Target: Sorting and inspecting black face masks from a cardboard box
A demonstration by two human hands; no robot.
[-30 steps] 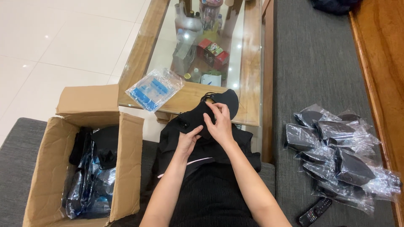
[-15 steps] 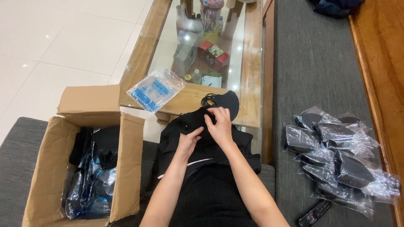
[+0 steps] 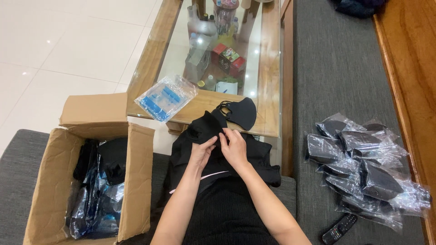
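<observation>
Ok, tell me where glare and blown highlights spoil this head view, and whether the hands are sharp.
Head view: ceiling-light spots glint on the glass-topped wooden table and the white tiled floor; the pile of clear plastic-wrapped black masks sparkles; left hand and right hand look sharp, evenly lit, on poorly detailed black fabric.

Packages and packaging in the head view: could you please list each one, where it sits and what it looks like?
Cardboard box: on the left, open, brown, holding black items and plastic.
Clear bag: on the glass table's near left corner, flat, with blue patches.
Bagged masks: piled on the grey cushion at right, black in clear wrappers.
Small cartons: under the glass, red and green.
</observation>
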